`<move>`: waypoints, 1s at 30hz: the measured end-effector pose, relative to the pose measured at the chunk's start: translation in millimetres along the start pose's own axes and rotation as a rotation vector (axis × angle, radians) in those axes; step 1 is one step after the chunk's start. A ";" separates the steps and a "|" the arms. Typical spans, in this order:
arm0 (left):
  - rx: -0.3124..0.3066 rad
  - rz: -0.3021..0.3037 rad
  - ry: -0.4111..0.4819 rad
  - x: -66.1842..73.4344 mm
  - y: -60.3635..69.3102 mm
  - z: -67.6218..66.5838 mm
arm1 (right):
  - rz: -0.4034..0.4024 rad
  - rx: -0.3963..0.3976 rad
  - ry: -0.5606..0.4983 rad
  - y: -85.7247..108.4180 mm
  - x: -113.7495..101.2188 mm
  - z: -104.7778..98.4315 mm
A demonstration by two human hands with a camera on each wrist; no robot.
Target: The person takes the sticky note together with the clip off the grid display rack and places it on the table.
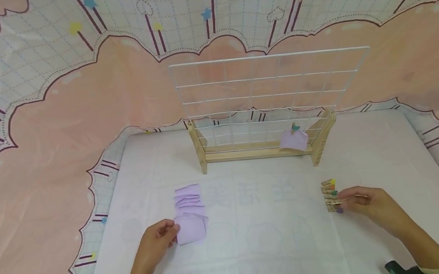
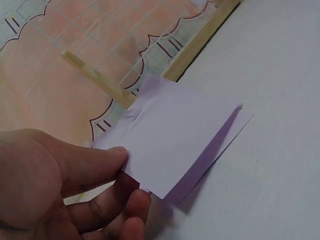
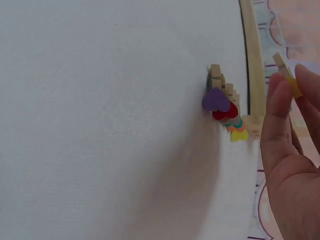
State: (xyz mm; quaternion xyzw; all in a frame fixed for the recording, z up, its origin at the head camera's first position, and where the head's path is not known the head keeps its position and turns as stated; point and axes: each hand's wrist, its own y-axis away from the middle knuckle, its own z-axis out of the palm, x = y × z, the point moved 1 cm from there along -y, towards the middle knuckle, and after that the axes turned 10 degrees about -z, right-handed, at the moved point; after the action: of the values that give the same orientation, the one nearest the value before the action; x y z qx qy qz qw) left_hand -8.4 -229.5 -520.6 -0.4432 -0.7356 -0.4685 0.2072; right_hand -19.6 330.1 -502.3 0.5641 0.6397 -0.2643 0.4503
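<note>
My left hand (image 1: 156, 240) pinches the left edge of a light purple paper sheet (image 2: 175, 130) between thumb and fingers. Behind that sheet, more purple papers (image 1: 188, 199) lie overlapping in a column. On the right, my right hand (image 1: 369, 203) pinches a small wooden clothespin (image 3: 282, 65), with a yellow piece showing at the fingertips in the right wrist view. Close to it stands a row of wooden clothespins (image 1: 328, 196) with coloured heart ends, a purple heart (image 3: 216, 100) foremost in the right wrist view.
A white wire grid rack on a wooden base (image 1: 246, 154) stands at the back of the white-covered table (image 1: 265, 241). A purple paper (image 1: 293, 141) hangs on its right part from a green-topped clothespin (image 1: 294, 128). A patterned peach curtain (image 1: 75, 104) lies behind.
</note>
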 end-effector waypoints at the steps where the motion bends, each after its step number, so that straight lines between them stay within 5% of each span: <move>1: -0.014 0.002 -0.008 -0.2 0.2 0.6 | 0.006 -0.015 -0.020 1.0 1.4 -0.2; 7: -0.086 0.046 -0.068 0.7 -0.1 7.1 | 0.037 -0.071 -0.034 5.5 5.9 0.6; 15: -0.018 0.035 -0.115 5.1 -0.7 10.6 | 0.154 -0.117 0.137 10.8 9.4 0.8; 22: 0.047 0.007 -0.104 7.3 -1.0 8.2 | 0.206 -0.106 0.155 11.7 10.9 6.9; 30: 0.008 0.008 -0.096 7.0 -0.5 7.4 | 0.169 -0.086 0.226 11.9 14.3 13.2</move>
State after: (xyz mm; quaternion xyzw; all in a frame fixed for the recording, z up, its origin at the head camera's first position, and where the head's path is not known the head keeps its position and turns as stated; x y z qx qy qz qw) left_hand -11.6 -219.9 -519.3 -0.4672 -0.7448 -0.4431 0.1753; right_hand -3.9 328.5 -518.8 0.6222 0.6473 -0.1324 0.4199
